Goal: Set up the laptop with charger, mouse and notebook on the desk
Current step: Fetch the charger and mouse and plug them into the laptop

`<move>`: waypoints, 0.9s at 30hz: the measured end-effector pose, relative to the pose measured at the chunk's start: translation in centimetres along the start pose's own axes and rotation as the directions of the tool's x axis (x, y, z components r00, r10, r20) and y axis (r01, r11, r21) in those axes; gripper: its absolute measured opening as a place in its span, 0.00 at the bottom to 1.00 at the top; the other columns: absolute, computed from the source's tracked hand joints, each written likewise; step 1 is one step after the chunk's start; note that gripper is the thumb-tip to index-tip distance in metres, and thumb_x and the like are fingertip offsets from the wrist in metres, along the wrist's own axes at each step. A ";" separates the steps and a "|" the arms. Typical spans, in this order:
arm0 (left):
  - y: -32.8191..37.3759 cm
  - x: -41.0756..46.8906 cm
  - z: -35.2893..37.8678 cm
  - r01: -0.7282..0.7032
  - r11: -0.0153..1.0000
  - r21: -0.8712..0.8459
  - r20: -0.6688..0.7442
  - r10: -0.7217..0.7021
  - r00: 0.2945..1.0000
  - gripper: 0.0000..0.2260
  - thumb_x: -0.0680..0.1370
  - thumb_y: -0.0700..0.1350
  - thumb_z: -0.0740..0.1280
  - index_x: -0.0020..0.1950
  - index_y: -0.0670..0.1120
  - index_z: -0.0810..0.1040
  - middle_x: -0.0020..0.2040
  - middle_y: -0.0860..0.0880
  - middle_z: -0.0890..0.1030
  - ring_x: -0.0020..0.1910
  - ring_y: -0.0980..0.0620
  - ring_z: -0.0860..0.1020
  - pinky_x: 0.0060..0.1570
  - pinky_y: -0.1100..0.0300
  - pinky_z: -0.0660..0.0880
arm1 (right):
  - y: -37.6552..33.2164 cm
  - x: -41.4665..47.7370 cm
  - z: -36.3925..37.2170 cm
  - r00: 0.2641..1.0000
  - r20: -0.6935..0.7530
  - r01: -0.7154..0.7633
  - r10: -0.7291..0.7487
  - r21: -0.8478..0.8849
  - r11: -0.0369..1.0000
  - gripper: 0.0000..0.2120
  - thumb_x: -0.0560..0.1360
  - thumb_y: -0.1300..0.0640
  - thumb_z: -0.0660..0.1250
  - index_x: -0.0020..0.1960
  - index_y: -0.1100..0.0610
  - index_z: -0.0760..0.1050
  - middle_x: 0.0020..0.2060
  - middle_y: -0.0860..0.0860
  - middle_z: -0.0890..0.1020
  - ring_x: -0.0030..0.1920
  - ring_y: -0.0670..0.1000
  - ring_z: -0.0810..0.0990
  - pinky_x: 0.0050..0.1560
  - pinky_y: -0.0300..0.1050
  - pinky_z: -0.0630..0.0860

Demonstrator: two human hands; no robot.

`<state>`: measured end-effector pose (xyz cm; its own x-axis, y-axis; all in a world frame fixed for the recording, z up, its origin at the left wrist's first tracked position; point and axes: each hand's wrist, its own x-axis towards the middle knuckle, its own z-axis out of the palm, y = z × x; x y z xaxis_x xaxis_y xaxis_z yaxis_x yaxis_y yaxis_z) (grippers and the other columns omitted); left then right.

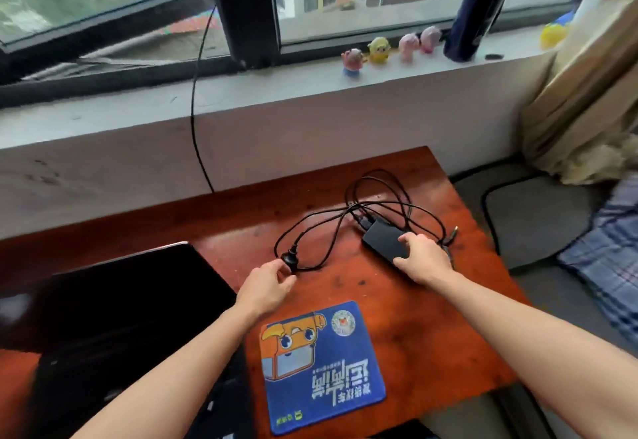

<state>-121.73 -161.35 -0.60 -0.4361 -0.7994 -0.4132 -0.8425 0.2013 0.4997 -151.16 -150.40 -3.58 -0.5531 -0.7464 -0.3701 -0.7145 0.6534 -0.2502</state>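
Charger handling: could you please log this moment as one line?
left hand: on wall plug | right hand: on charger brick | cable: tangled | laptop: open

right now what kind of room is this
Probably a bedroom or dorm corner used as a study spot: a small wooden desk under a window, toy figurines on the sill, and plaid bedding right beside the desk.

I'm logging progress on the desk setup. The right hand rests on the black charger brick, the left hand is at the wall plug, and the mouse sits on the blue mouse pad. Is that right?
Not quite. In the head view the blue mouse pad is bare: no mouse is on it or visible anywhere. The rest holds: the right hand rests on the black charger brick, and the left hand is at the wall plug.
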 end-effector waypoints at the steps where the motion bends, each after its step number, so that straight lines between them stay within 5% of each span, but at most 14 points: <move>1: 0.9 0.8 0.9 0.028 1.000 -0.007 0.029 -0.028 0.999 0.09 0.77 0.51 0.66 0.52 0.49 0.79 0.50 0.48 0.83 0.51 0.47 0.79 0.52 0.55 0.75 | 0.8 0.8 -0.2 1.000 0.001 0.024 -0.024 -0.040 0.999 0.29 0.70 0.45 0.70 0.67 0.52 0.69 0.62 0.55 0.76 0.63 0.57 0.74 0.59 0.50 0.74; 7: 5.2 3.0 5.1 0.242 0.951 -0.194 0.144 -0.216 0.966 0.08 0.77 0.48 0.66 0.52 0.46 0.79 0.46 0.46 0.83 0.48 0.43 0.81 0.45 0.55 0.75 | 4.0 3.5 2.0 0.974 0.221 0.095 -0.041 -0.239 0.966 0.57 0.61 0.34 0.74 0.77 0.57 0.49 0.68 0.58 0.69 0.68 0.59 0.69 0.64 0.54 0.69; 9: 5.5 2.8 5.9 0.316 0.906 -0.283 0.168 -0.278 0.946 0.08 0.77 0.46 0.66 0.52 0.43 0.78 0.41 0.46 0.80 0.39 0.45 0.78 0.36 0.58 0.72 | 4.2 3.7 2.3 0.974 0.215 0.115 -0.069 -0.211 0.971 0.53 0.60 0.38 0.75 0.75 0.56 0.52 0.65 0.58 0.71 0.65 0.60 0.71 0.61 0.53 0.72; 12: 6.2 3.0 6.9 0.439 0.789 -0.430 0.230 -0.374 0.898 0.09 0.78 0.44 0.66 0.54 0.39 0.77 0.35 0.45 0.77 0.29 0.50 0.72 0.26 0.63 0.66 | 4.5 3.8 1.3 0.948 0.297 0.099 -0.113 0.063 0.993 0.46 0.55 0.39 0.74 0.68 0.52 0.61 0.59 0.55 0.77 0.57 0.58 0.77 0.51 0.47 0.74; 14: 6.5 3.2 7.0 0.489 0.715 -0.500 0.256 -0.417 0.872 0.12 0.79 0.48 0.65 0.55 0.40 0.77 0.38 0.44 0.79 0.31 0.50 0.75 0.28 0.62 0.69 | 4.4 3.0 0.8 0.914 0.362 0.119 -0.186 0.199 0.973 0.46 0.53 0.39 0.73 0.68 0.48 0.64 0.58 0.51 0.79 0.55 0.55 0.78 0.48 0.43 0.71; 18: 7.5 4.3 6.7 0.547 0.460 -0.700 0.355 -0.441 0.825 0.17 0.79 0.57 0.62 0.55 0.43 0.76 0.48 0.42 0.81 0.46 0.44 0.80 0.41 0.54 0.76 | 4.3 0.0 1.1 0.824 0.448 0.240 -0.346 0.278 0.930 0.49 0.53 0.39 0.73 0.71 0.45 0.62 0.61 0.51 0.79 0.59 0.55 0.77 0.57 0.46 0.74; 21: 8.2 5.1 6.9 0.549 0.253 -0.796 0.411 -0.439 0.799 0.16 0.80 0.54 0.62 0.56 0.42 0.73 0.52 0.41 0.79 0.50 0.43 0.78 0.48 0.49 0.74 | 4.7 -1.8 1.6 0.778 0.495 0.255 -0.388 0.317 0.914 0.48 0.54 0.38 0.73 0.71 0.44 0.59 0.60 0.49 0.78 0.58 0.54 0.77 0.57 0.47 0.74; 27: 9.2 4.0 8.9 0.506 0.104 -0.856 0.399 -0.489 0.776 0.13 0.83 0.48 0.56 0.44 0.43 0.74 0.43 0.42 0.82 0.38 0.46 0.80 0.36 0.54 0.73 | 6.2 -2.7 1.9 0.677 0.579 0.288 -0.453 0.359 0.888 0.48 0.57 0.33 0.74 0.71 0.43 0.58 0.63 0.47 0.75 0.62 0.49 0.75 0.62 0.48 0.72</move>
<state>-134.07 -157.66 -4.47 -0.0529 -0.4929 -0.8685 -0.0373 -0.8681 0.4950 -153.29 -144.07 -5.79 0.1977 -0.7288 -0.6556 -0.6400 0.4107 -0.6494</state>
